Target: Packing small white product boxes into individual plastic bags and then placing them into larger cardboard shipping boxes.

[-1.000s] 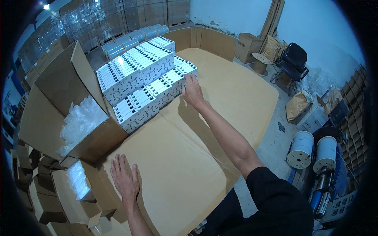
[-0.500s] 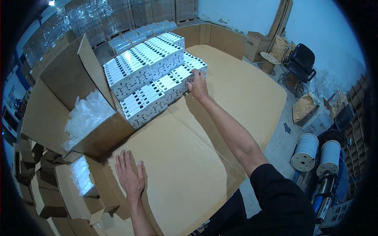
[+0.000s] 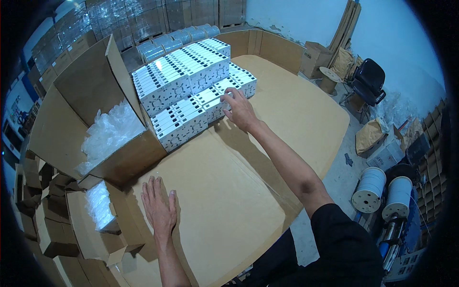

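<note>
Beyond the right edge of the tan surface (image 3: 296, 115), a black chair (image 3: 370, 79) stands on the grey floor (image 3: 337, 182) near a pale bluish wall (image 3: 394, 48). Wooden planks (image 3: 345, 28) lean past the far right corner; film-wrapped carton stacks (image 3: 146, 20) rise beyond the far edge.

We look out from the person's head, through the left of two side-by-side wide fisheye cameras, down and forward across the tan tabletop (image 3: 229, 191). We sit near it, with the left hand (image 3: 159, 209) closer to us than the right hand (image 3: 241, 112); the pale wall (image 3: 401, 57) stands far off, and straight edges bend toward the rim.
</note>
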`<action>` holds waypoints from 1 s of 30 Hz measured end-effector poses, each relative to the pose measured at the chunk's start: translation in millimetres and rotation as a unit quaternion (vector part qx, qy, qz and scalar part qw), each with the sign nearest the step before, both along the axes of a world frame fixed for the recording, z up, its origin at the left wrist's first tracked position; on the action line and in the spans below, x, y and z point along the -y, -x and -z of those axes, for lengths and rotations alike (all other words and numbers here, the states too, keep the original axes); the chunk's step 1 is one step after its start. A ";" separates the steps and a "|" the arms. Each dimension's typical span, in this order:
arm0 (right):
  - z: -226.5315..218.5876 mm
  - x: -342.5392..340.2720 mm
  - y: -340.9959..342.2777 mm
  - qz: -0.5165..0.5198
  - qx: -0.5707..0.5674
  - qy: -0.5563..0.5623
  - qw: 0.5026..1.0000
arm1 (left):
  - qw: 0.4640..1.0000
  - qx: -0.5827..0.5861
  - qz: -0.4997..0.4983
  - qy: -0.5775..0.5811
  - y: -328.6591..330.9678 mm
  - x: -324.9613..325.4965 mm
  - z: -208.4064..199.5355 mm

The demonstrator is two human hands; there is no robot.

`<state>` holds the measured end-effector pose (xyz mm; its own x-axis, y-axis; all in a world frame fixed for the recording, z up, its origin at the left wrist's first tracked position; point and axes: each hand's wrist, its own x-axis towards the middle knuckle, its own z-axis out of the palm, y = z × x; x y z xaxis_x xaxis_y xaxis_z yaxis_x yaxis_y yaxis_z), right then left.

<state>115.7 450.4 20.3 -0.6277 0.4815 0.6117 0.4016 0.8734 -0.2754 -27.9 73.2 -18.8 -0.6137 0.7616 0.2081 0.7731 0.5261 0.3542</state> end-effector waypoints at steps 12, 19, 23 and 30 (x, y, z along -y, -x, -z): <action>2.1 4.9 -21.5 -0.049 0.023 0.032 0.998 | 1.000 0.009 0.005 -0.010 -1.8 2.3 -0.4; -7.2 57.5 -48.7 -0.068 0.019 0.137 0.988 | 0.997 0.020 0.024 -0.064 0.4 6.8 -0.6; -15.3 124.5 -37.7 -0.100 -0.045 0.348 0.931 | 0.966 0.170 0.020 -0.193 0.2 5.6 -17.5; -16.7 213.0 13.1 -0.213 -0.041 0.431 0.876 | 0.739 0.609 -0.003 -0.288 13.2 10.3 -31.8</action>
